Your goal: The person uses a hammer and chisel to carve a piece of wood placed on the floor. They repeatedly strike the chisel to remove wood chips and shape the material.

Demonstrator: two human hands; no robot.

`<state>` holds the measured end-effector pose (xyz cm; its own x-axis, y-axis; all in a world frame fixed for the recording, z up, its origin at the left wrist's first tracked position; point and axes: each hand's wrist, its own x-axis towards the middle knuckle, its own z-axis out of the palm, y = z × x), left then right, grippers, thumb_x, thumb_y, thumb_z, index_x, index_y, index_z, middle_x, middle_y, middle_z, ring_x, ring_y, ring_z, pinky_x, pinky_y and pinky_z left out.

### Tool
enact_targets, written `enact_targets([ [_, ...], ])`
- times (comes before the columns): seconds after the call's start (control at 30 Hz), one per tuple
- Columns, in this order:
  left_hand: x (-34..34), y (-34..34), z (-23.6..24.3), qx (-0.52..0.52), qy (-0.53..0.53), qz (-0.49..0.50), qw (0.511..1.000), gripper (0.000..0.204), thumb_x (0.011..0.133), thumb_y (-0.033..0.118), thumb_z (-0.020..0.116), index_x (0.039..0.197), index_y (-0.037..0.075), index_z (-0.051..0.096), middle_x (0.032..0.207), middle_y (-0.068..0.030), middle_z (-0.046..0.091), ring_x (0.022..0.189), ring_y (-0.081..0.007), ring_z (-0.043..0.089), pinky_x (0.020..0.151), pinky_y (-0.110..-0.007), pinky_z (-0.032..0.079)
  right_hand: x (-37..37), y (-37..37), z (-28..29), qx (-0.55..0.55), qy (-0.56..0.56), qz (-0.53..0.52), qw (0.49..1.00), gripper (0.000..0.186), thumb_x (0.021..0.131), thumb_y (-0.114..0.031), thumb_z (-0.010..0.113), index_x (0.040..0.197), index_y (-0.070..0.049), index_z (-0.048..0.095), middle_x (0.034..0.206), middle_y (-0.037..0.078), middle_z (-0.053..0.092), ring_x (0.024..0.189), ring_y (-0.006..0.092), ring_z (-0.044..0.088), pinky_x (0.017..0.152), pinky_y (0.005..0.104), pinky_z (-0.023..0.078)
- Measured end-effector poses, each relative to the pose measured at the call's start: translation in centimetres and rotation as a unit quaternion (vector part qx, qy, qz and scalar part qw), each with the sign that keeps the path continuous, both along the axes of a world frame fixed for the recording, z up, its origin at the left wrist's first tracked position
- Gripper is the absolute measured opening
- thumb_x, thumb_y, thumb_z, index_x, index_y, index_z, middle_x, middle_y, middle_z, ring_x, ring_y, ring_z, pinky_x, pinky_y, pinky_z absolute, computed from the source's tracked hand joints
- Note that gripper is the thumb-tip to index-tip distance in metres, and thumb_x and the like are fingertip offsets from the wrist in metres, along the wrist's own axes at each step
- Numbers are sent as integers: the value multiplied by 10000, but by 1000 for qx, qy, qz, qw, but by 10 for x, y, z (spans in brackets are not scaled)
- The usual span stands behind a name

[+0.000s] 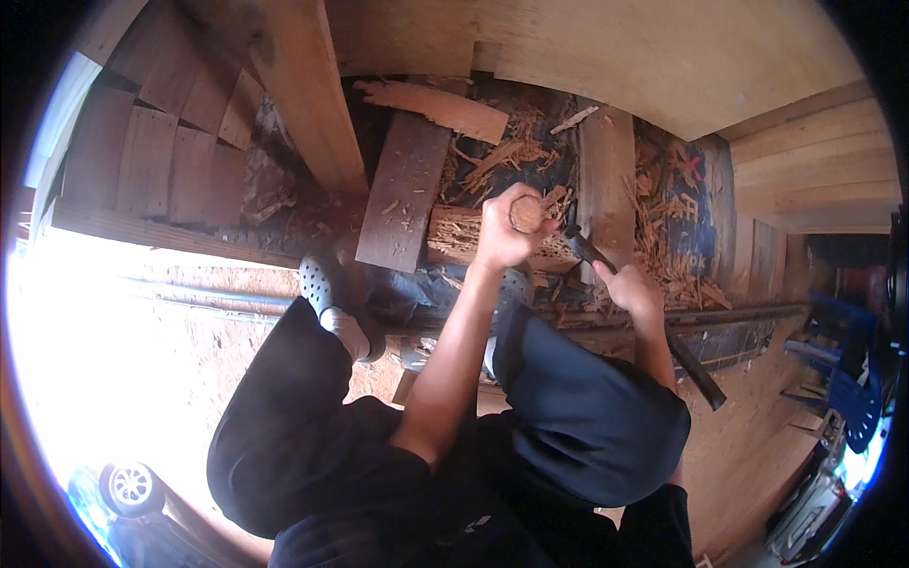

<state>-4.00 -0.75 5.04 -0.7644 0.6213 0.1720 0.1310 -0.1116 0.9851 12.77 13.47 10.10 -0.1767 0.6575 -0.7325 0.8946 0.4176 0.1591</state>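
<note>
My left hand (504, 227) is closed round an upright chisel (525, 214). Only the round, battered wooden end of its handle shows, as my fist hides the blade. Below it lies a wooden block (459, 232) with a rough, chipped-out face. In my right hand (632, 287) is a dark hammer (696, 369), gripped partway along its shaft. The hammer's upper end sits just right of the chisel handle, apart from it, and its long shaft slants down past my right forearm.
Wood chips (516, 151) litter the work spot, with more at a dark printed sheet (686, 213). A brown board (405, 194) and a thick beam (606, 170) flank the block. A wooden post (303, 95) rises at left. Blue chair-like frames (852, 379) stand far right.
</note>
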Motion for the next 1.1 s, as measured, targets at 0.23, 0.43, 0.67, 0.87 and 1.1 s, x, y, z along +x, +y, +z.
enact_targets([
  [0.23, -2, -6, -22, -23, -59, -35, 997, 304, 634, 112, 823, 814, 20, 596, 732, -31, 608, 678, -102, 544, 639, -273, 451, -8, -10, 10, 32, 4, -6, 999, 763, 853, -672, 409, 1049, 25, 649, 1091, 256, 618, 1053, 391, 589, 887, 442, 464],
  [0.43, 3, -5, -28, -27, -37, -16, 999, 356, 616, 174, 841, 817, 2, 602, 709, -88, 620, 657, -141, 572, 640, -293, 472, -6, -18, 11, 58, 4, 5, 998, 746, 855, -663, 420, 1029, 24, 652, 1080, 240, 629, 1042, 383, 598, 880, 437, 468],
  [0.67, -7, -8, -33, -55, -34, -69, 995, 268, 620, 112, 742, 838, 17, 618, 751, -110, 646, 707, -209, 641, 673, -309, 487, 36, -29, -12, 70, 93, -4, 993, 758, 882, -612, 416, 906, 113, 639, 841, 262, 656, 872, 386, 640, 789, 428, 477],
  [0.87, 3, -3, -39, -47, -16, -70, 996, 228, 648, 120, 756, 764, 17, 588, 720, -69, 603, 662, -130, 537, 641, -298, 457, 72, -61, 1, -49, 294, -276, 914, 657, 907, -546, 433, 733, 65, 598, 616, 137, 540, 621, 227, 511, 603, 383, 400],
  [1.1, 3, -5, -42, -47, -2, -47, 998, 224, 665, 124, 749, 736, 14, 567, 675, -77, 570, 618, -132, 504, 600, -293, 442, 36, -90, 41, -116, 443, -282, 843, 540, 934, -468, 446, 586, -56, 482, 550, -7, 431, 541, 127, 417, 534, 301, 330],
])
